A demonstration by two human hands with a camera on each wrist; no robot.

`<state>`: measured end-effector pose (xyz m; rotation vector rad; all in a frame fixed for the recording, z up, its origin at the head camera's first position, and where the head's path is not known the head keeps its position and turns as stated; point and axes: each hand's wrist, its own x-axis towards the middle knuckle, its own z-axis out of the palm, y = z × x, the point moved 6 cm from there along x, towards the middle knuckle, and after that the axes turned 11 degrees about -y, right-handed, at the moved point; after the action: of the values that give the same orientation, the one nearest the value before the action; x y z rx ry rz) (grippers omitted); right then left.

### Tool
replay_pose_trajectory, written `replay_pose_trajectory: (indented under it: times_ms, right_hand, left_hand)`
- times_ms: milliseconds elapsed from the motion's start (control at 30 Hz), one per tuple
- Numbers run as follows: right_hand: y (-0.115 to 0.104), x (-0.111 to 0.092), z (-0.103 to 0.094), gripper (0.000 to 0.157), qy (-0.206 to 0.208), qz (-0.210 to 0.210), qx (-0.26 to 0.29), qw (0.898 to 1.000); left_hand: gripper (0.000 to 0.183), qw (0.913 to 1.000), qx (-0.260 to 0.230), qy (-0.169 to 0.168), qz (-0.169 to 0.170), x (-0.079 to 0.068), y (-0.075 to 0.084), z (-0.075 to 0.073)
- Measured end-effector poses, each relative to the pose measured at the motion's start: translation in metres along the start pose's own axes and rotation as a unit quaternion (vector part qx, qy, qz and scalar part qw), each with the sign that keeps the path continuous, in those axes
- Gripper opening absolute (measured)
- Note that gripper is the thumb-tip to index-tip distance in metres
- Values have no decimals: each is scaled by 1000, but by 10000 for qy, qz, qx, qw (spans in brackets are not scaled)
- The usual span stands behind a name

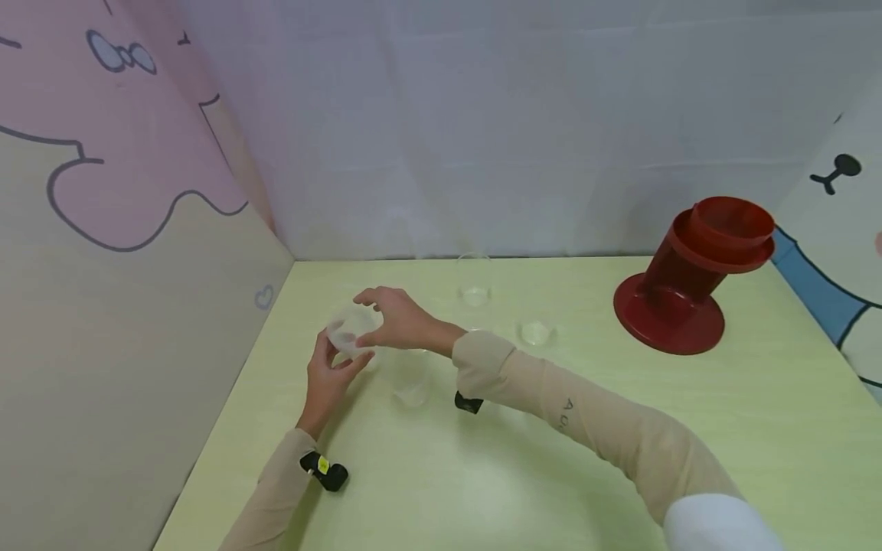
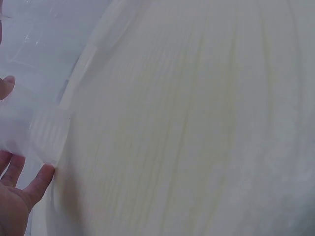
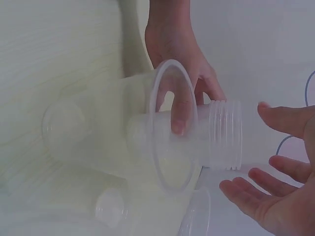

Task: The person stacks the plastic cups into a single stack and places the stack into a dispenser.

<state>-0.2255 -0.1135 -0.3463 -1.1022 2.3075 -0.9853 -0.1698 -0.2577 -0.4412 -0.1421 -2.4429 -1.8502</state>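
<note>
At the left of the table, my left hand (image 1: 329,383) grips a translucent plastic cup stack (image 1: 353,329), its thumb and fingers on the sides. In the right wrist view, several close-set ridges, like nested rims, ring one end of the stack (image 3: 225,135). My right hand (image 3: 280,189) curves about that end with fingers spread, a gap showing between fingertips and plastic. A clear cup (image 3: 98,123) stands in front of the stack in that view, with the left hand (image 3: 179,54) behind it. Part of the left hand (image 2: 17,201) shows in the left wrist view.
More clear cups stand on the pale green table (image 1: 551,459): one near the hands (image 1: 411,383), a back cup (image 1: 475,291) and another cup (image 1: 536,331) to its right. A red stand (image 1: 678,302) with a flanged base is at the back right. Curtains border the table.
</note>
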Motion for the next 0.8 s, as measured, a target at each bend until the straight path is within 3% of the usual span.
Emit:
replay_pose_trajectory:
  times_ms: [567, 800]
  right_hand:
    - [-6, -35, -16, 56, -6, -468, 613, 9970]
    - [-11, -50, -17, 59, -20, -541, 561, 9970]
  left_hand:
    - [69, 9999, 141, 79, -26, -2, 3, 3]
    - [68, 9998, 183, 62, 78, -4, 5, 2]
